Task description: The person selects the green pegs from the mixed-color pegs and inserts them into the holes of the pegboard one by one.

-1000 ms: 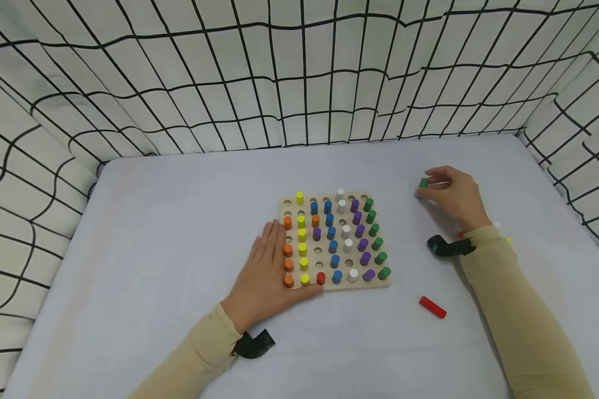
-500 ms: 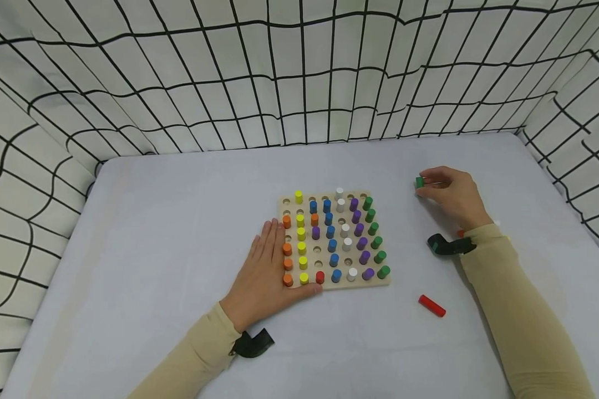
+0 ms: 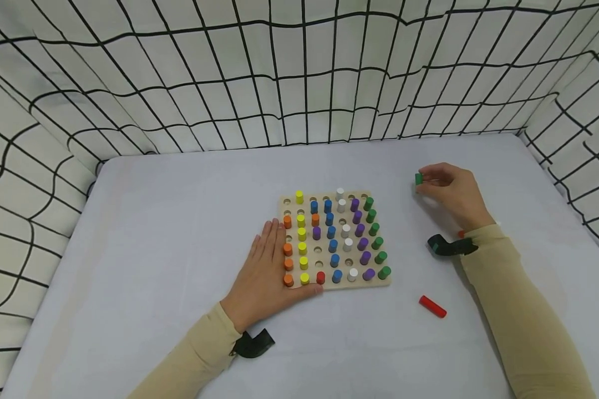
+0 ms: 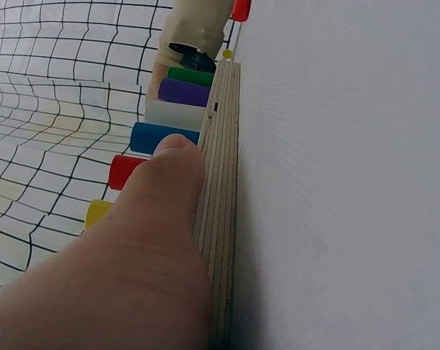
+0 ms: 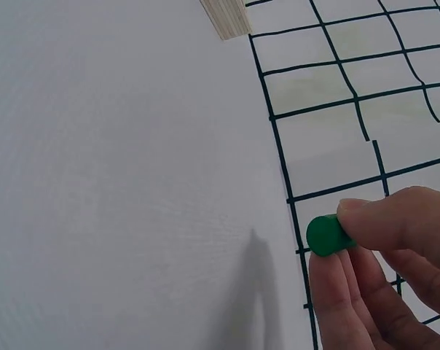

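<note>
My left hand (image 3: 264, 277) lies flat along the left side of a wooden pegboard (image 3: 318, 250), fingers straight, thumb against its front edge. In the left wrist view the thumb (image 4: 162, 189) touches the edge near a blue peg (image 4: 162, 137) and a red peg (image 4: 125, 172). Colored pegs stand in columns on the board, among some bare holes. To the right of the board, my right hand (image 3: 454, 194) pinches a green peg (image 3: 419, 179) above the table. The right wrist view shows that green peg (image 5: 328, 235) between thumb and fingers.
A red peg (image 3: 432, 306) lies on the white table (image 3: 179, 233), right of the board's front corner. An orange peg (image 3: 461, 234) is partly hidden by my right wrist. White walls with a black grid (image 3: 304, 77) border the table.
My right hand has risen slightly and shifted a little left with the green peg, which now shows more upright. My left hand and the board have stayed in place.
</note>
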The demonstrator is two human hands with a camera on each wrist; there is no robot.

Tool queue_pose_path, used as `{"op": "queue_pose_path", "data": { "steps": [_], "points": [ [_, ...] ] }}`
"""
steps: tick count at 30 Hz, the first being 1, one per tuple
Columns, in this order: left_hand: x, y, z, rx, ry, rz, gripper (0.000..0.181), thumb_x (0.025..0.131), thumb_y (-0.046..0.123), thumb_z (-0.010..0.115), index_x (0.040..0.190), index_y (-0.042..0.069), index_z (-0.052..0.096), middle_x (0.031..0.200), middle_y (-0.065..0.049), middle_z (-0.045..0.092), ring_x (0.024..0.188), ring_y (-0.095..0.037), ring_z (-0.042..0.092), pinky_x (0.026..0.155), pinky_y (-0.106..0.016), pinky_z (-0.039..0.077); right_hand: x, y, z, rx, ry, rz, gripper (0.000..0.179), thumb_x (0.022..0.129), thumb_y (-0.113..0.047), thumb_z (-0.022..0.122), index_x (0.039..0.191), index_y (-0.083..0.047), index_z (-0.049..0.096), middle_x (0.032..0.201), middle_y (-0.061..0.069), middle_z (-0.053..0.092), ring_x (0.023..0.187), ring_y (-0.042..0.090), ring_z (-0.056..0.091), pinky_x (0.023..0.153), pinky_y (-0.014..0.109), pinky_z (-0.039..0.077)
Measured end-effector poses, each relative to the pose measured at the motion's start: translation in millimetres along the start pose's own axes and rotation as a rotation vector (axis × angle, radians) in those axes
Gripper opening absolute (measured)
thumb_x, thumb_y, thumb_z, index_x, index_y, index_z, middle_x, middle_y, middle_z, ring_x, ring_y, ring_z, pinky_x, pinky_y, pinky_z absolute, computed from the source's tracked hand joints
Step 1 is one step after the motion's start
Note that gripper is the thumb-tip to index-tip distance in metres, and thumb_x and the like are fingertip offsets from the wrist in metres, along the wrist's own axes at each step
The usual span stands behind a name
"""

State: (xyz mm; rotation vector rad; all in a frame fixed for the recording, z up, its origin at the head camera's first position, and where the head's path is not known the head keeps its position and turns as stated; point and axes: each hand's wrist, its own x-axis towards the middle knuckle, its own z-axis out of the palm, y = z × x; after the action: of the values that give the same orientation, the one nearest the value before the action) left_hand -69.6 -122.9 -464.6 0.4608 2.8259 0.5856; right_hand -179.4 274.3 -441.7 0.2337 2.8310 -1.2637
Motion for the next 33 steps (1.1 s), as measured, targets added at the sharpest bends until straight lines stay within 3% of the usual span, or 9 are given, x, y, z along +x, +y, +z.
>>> {"op": "queue_pose_path", "data": {
  "steps": [9,19,33],
  "points": [
    [-1.9,-1.5,1.6,0.015,-0.002,-0.002,0.136,0.077,0.091,0.057,0.166,0.007,-0.004,0.177,-0.011,-0.006,0.166,-0.028,-0.005,0.135,-0.052,0.007,-3.3,-16,4,0.118,0.01,-0.067,0.041,0.093,-0.034,0.078,0.13,-0.019,0.068,0.111,-0.016,0.069,0.1,-0.001,0.064,0.081,0.01,0.05],
    [-1.4,-0.7,-0.5,0.008,-0.002,0.001,0.136,0.077,0.092,0.055,0.166,0.007,-0.003,0.176,-0.01,-0.005,0.166,-0.027,-0.006,0.135,-0.05,0.006,-3.6,-45,10,0.158,-0.001,-0.166,0.038,0.092,-0.028,0.08,0.128,-0.018,0.069,0.106,-0.016,0.069,0.097,-0.001,0.067,0.08,0.009,0.054],
    [-1.8,-1.0,-1.5,-0.003,-0.021,-0.009,0.136,0.077,0.091,0.057,0.166,0.008,-0.004,0.177,-0.008,-0.006,0.166,-0.025,-0.007,0.135,-0.05,0.005,0.0,-57,29,0.271,-0.059,-0.257,0.038,0.093,-0.019,0.079,0.128,-0.013,0.068,0.107,-0.014,0.07,0.1,0.001,0.069,0.084,0.01,0.057]
  ]
}}
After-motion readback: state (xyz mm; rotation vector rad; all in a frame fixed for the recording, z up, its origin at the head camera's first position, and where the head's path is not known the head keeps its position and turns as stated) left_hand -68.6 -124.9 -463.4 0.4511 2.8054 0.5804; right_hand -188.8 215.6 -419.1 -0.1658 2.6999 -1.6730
